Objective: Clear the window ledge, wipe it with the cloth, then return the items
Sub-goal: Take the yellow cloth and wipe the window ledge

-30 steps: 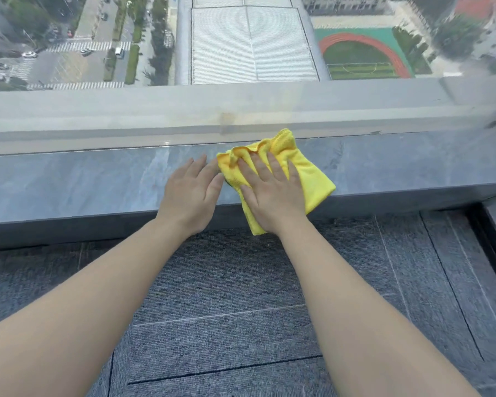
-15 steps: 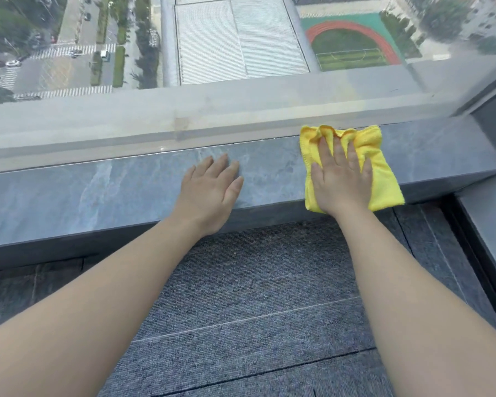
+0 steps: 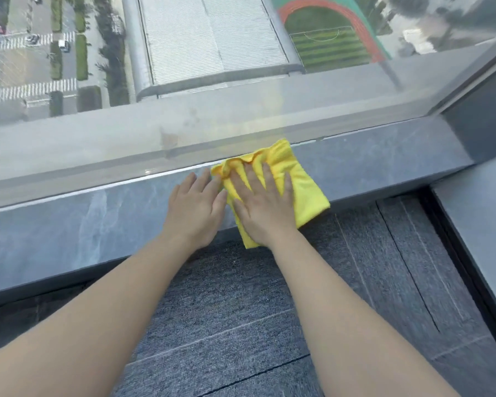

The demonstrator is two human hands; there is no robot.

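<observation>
A grey marbled stone window ledge point(image 3: 98, 219) runs across the view below the glass. A yellow cloth point(image 3: 307, 193) lies flat on it, its near edge hanging over the ledge's front. My right hand point(image 3: 264, 204) presses palm-down on the cloth with fingers spread. Beside it, my left hand point(image 3: 196, 207) rests flat on the bare ledge, its fingertips touching the cloth's left edge. No other items are on the visible part of the ledge.
The window glass point(image 3: 212, 67) rises straight from the ledge's back edge. A dark frame and wall point(image 3: 481, 116) close the ledge at the right. Another grey surface point(image 3: 481, 224) sits lower right. Grey carpet tiles point(image 3: 241, 325) cover the floor under my arms.
My right hand slid the cloth to the right along the ledge, then back left until it met my left hand. My left hand stayed flat on the ledge.
</observation>
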